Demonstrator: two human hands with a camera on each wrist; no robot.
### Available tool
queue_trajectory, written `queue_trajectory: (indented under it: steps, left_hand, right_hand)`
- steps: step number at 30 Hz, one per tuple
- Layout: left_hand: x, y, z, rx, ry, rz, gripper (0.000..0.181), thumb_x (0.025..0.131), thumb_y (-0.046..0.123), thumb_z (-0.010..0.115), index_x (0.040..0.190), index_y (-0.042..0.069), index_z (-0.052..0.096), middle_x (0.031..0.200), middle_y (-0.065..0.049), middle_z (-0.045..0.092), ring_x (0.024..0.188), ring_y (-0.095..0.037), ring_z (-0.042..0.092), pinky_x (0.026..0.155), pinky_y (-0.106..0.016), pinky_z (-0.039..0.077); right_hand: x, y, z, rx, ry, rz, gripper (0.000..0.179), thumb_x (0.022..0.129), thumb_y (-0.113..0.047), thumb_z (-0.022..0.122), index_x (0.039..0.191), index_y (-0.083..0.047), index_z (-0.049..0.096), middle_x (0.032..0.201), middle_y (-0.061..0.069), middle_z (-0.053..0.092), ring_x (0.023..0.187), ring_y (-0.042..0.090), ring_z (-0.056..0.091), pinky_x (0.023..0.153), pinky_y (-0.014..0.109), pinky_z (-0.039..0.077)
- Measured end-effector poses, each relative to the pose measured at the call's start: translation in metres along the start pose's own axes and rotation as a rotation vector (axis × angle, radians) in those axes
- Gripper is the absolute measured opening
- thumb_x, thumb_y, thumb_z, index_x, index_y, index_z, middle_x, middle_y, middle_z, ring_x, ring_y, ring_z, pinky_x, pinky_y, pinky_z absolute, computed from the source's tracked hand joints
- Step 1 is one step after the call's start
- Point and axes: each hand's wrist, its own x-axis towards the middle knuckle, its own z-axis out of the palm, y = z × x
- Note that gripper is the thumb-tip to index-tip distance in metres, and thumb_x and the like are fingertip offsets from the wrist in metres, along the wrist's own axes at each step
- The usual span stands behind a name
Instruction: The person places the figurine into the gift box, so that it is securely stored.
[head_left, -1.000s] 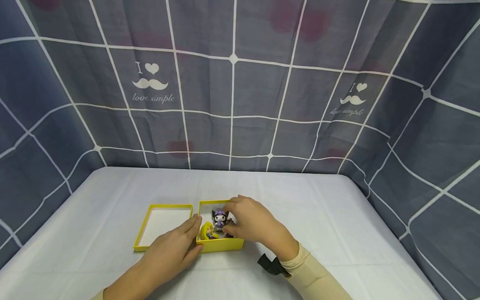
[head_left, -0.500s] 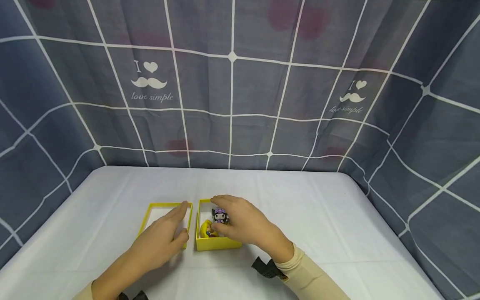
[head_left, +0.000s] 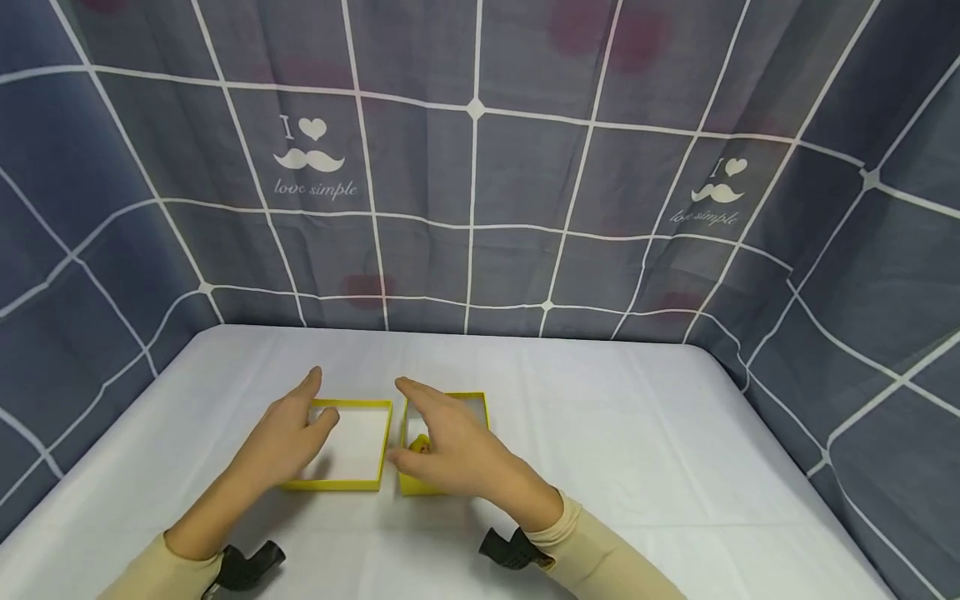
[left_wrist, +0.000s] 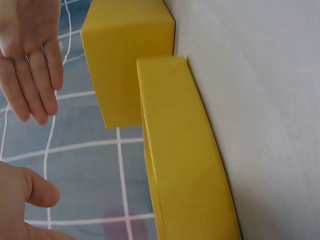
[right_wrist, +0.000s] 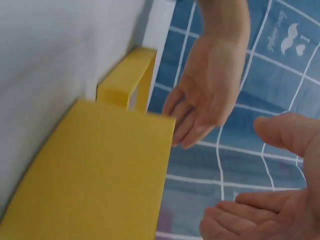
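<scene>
Over the left part of a shallow yellow box lid (head_left: 337, 485) hovers my left hand (head_left: 273, 446), its fingers extended and thumb apart. My right hand (head_left: 461, 446) is above the deeper yellow box (head_left: 420, 487), also with extended fingers and nothing in its grasp. Inside the box, part of a yellow-haired figurine (head_left: 422, 443) shows; the purple-and-black figurine is hidden behind the right hand. In the left wrist view the lid (left_wrist: 187, 150) is nearer and the box (left_wrist: 125, 70) beyond it. From the right wrist, the box (right_wrist: 100, 170) appears in front of the lid (right_wrist: 120, 82).
Lid and box stand side by side, a narrow gap between them, on a white-covered table (head_left: 637, 467). A grey checked curtain (head_left: 420, 167) encloses the back and sides. Dark wrist mounts (head_left: 243, 567) hang by the cuffs.
My left hand has left the box's side wall and moved left over the lid. The right hand has come away from the figurines and shifted left, its fingers straightening.
</scene>
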Motion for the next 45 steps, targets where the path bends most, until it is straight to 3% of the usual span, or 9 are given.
queue_trajectory:
  steps: [3,6,11,15,19,23,28,36,45]
  left_hand:
    - [0.003,-0.004,-0.003,0.016,-0.001,-0.048,0.068,0.100,0.027,0.043,0.148,-0.014,0.019,0.120,-0.032,0.058,0.111,-0.044,0.056,0.091,-0.056,0.044]
    - [0.004,-0.007,-0.005,0.024,-0.007,-0.074,0.068,0.099,0.028,0.043,0.147,-0.014,0.022,0.110,-0.033,0.061,0.098,-0.041,0.059,0.081,-0.053,0.047]
    - [0.005,-0.009,-0.008,0.019,-0.044,-0.100,0.069,0.101,0.033,0.041,0.146,-0.016,0.022,0.142,-0.036,0.037,0.131,-0.051,0.035,0.100,-0.064,0.034]
    - [-0.001,-0.013,-0.006,0.030,-0.064,-0.106,0.067,0.100,0.030,0.041,0.145,-0.018,0.024,0.140,-0.037,0.039,0.128,-0.051,0.039,0.095,-0.062,0.039]
    - [-0.007,-0.019,-0.003,0.044,-0.074,-0.087,0.066,0.100,0.029,0.043,0.143,-0.019,0.027,0.136,-0.036,0.045,0.103,-0.039,0.058,0.076,-0.047,0.048]
    - [-0.012,-0.023,0.000,0.041,-0.067,-0.079,0.063,0.100,0.028,0.045,0.141,-0.019,0.033,0.118,-0.033,0.058,0.082,-0.028,0.054,0.066,-0.037,0.044]
    - [-0.016,-0.023,0.006,0.016,-0.045,-0.111,0.046,0.099,0.025,0.045,0.129,-0.009,0.052,0.083,-0.009,0.057,0.070,-0.022,0.051,0.060,-0.032,0.041]
    - [-0.021,-0.024,0.011,-0.018,-0.046,-0.140,0.033,0.100,0.027,0.046,0.117,0.002,0.058,0.079,-0.005,0.058,0.068,-0.020,0.052,0.059,-0.032,0.041]
    - [-0.025,-0.019,0.011,0.001,0.007,-0.123,0.017,0.097,0.023,0.049,0.088,0.010,0.056,0.068,-0.003,0.052,0.064,-0.019,0.050,0.057,-0.031,0.039]
  right_hand:
    - [0.003,-0.005,0.005,0.041,-0.022,0.045,0.078,0.088,-0.034,0.066,0.152,-0.007,0.031,0.154,0.001,0.034,0.140,0.011,0.031,0.112,0.031,0.029]
    - [0.006,-0.012,0.009,0.090,-0.042,0.101,0.080,0.089,-0.037,0.066,0.154,-0.010,0.028,0.155,-0.002,0.031,0.137,0.011,0.035,0.113,0.033,0.029]
    - [0.012,-0.027,0.019,0.177,-0.075,0.192,0.085,0.086,-0.043,0.068,0.155,-0.014,0.026,0.155,-0.007,0.028,0.141,0.010,0.028,0.113,0.035,0.029]
    - [0.015,-0.039,0.029,0.277,-0.108,0.266,0.089,0.085,-0.046,0.069,0.156,-0.015,0.024,0.156,-0.007,0.026,0.141,0.008,0.026,0.112,0.035,0.029]
    - [0.014,-0.047,0.037,0.398,-0.148,0.357,0.094,0.083,-0.046,0.071,0.156,-0.016,0.021,0.157,-0.007,0.023,0.140,0.007,0.025,0.112,0.036,0.029]
    - [0.013,-0.049,0.046,0.484,-0.171,0.411,0.099,0.081,-0.044,0.073,0.157,-0.011,0.017,0.159,-0.001,0.018,0.141,0.008,0.022,0.113,0.035,0.027]
    - [0.012,-0.049,0.057,0.509,-0.159,0.478,0.103,0.080,-0.042,0.073,0.157,-0.008,0.013,0.161,0.005,0.010,0.144,0.012,0.012,0.116,0.037,0.020]
    - [0.011,-0.050,0.076,0.497,-0.124,0.538,0.104,0.081,-0.036,0.069,0.155,0.002,0.005,0.161,0.015,0.000,0.147,0.021,-0.005,0.118,0.039,0.007]
    - [0.011,-0.048,0.092,0.570,-0.084,0.616,0.104,0.082,-0.032,0.069,0.154,0.002,0.002,0.161,0.015,-0.007,0.146,0.022,-0.006,0.117,0.042,0.010]
